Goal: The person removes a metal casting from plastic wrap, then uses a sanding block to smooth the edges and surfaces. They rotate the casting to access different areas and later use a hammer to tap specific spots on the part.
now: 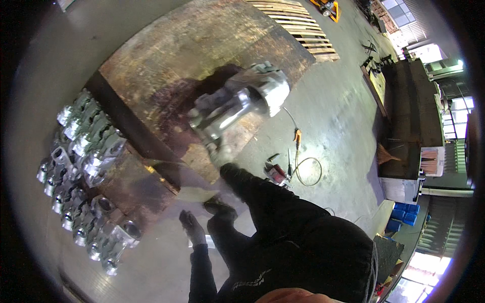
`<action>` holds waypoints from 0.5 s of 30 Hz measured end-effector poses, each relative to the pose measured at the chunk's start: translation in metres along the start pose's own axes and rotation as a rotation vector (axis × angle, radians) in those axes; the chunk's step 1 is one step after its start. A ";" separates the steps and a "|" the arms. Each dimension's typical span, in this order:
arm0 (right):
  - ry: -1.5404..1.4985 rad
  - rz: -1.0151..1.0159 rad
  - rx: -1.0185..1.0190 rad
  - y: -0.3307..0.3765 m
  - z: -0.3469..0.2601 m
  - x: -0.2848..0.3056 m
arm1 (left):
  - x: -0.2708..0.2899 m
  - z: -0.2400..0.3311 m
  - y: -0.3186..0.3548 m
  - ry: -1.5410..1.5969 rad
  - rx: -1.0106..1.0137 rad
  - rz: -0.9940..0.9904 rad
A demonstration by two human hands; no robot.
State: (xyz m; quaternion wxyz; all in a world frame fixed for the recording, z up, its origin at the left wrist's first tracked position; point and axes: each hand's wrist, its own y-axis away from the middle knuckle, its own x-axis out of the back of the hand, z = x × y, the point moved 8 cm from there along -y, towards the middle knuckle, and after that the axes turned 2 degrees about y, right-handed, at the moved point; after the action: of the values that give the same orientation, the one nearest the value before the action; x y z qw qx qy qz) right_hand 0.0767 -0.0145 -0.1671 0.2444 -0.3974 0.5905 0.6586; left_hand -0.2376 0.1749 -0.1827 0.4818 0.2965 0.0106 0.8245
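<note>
A grey concrete floor (338,116) spreads through a workshop hall. A large rusty steel plate (202,45) lies on it, with a wooden pallet (298,25) past its far edge. Daylight glares through windows (399,10) at the far right. Blue crates (404,214) sit by a dark, bulky structure (409,116), possibly a machine.

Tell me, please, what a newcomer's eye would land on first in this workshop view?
First, the big silvery metal casting lifted in the right hand above a rusty steel plate at centre. Next, the rows of similar shiny castings lined up on the floor at left. The left hand hangs empty and open low down, near the person's dark shoes.
</note>
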 end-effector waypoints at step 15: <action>1.934 -0.667 0.485 0.019 -0.285 -0.003 | -0.154 0.115 -0.202 -0.480 -0.689 0.188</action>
State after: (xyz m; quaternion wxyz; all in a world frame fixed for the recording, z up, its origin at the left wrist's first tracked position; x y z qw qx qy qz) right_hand 0.1304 -0.2948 -0.1493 -0.0893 -0.8369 0.5107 -0.1756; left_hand 0.0340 0.1288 -0.2230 0.4641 0.3013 -0.4051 0.7278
